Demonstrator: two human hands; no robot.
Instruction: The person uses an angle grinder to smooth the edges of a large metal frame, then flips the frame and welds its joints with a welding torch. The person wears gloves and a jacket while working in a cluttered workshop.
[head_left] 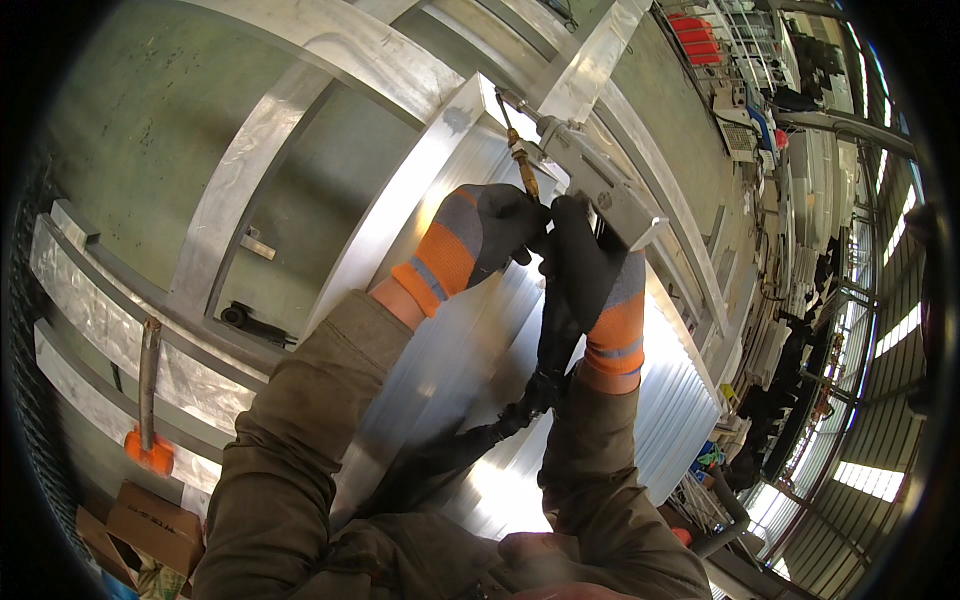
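The welding torch (545, 300) is pointing its brass tip up at the joint of the aluminium frame (590, 70), mid-scene. The right hand (590, 265) is gripping its black handle, closed tight. The left hand (490, 235) is curling around the neck beside it, above the ribbed aluminium panel (660, 400).

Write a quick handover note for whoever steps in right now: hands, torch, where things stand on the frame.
Left hand: gloved, fingers at the brass-tipped torch nozzle.
Right hand: gloved, closed on the torch handle; black hose runs down toward the body.
Nozzle tip sits at a joint of the aluminium frame, above the ribbed panel.
No arc or flame visible; how much is joined cannot be told.
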